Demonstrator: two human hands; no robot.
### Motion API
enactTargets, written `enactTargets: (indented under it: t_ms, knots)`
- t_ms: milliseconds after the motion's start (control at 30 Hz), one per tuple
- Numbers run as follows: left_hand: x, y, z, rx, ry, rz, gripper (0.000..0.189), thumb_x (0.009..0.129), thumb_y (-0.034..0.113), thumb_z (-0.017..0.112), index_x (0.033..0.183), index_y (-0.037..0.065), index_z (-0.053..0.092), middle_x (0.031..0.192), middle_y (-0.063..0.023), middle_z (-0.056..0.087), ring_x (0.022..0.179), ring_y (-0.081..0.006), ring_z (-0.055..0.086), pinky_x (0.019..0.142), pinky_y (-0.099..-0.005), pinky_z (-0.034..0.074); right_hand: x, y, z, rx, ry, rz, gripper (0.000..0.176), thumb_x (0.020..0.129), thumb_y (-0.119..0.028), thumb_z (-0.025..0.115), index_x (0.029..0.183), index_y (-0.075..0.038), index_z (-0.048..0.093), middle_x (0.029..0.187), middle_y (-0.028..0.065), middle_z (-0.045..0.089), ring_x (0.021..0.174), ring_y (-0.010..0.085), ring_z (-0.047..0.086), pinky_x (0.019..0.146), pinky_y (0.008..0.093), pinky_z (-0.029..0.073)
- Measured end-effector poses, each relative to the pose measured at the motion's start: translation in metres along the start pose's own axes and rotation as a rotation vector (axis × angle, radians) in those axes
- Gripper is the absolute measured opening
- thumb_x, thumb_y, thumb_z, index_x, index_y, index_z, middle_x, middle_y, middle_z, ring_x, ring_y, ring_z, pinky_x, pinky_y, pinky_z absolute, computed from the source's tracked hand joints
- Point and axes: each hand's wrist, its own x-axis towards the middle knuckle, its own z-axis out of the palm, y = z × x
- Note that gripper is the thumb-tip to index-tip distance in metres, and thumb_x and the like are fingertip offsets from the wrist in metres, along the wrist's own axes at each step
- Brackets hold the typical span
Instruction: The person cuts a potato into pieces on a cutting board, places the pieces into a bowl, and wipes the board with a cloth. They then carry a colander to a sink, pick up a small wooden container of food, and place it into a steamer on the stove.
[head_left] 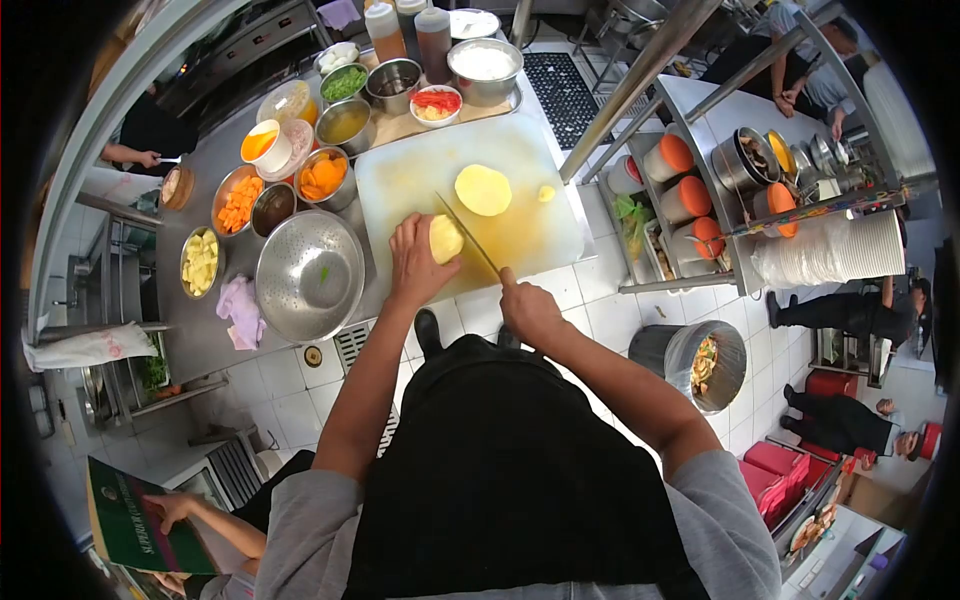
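Note:
My left hand [418, 258] grips a peeled potato [446, 240] on the white cutting board [400, 180], near its front edge. In my right hand [528, 312] is the handle of a kitchen knife [468, 238], its blade slanting away to the upper left, close beside the potato's cut side. Farther back on the board lies a large flat potato slice [483, 190]. A small potato end piece [546, 193] sits to the right of it.
Left of the board stand a steel colander [310, 275], a bowl of potato chunks [200, 262] and a bowl of carrots [237, 200]. Sauce bottles [434, 45] line the back. A bin [705, 365] stands on the floor at right. A person holds a green book [140, 515] at lower left.

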Motion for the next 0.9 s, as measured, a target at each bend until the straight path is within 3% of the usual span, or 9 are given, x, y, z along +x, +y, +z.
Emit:
enactTargets:
  t_ms: [233,900]
  knots:
    - [0.005,-0.015,0.002,0.016,0.016,0.121,0.09,0.063,0.05,0.089,0.131,0.004,0.051,0.128,-0.0172,0.053,0.122,-0.0365,0.048,0.105,-0.0483,0.034,-0.002,-0.004,0.006,0.0,0.052,-0.022,0.021,0.096,-0.013,0.048,0.113,-0.001,0.044,0.077,0.0279,0.068,0.07,0.0455,0.068,0.063,0.0561,0.055]
    - [-0.003,-0.017,0.001,-0.059,-0.055,0.041,0.084,0.069,0.027,0.085,0.136,0.0,0.043,0.134,-0.0212,0.046,0.128,-0.0399,0.043,0.109,-0.0497,0.032,-0.003,-0.024,-0.016,0.02,0.052,-0.043,0.025,0.092,-0.01,0.05,0.114,0.003,0.045,0.075,0.0276,0.066,0.07,0.0439,0.068,0.062,0.0538,0.055]
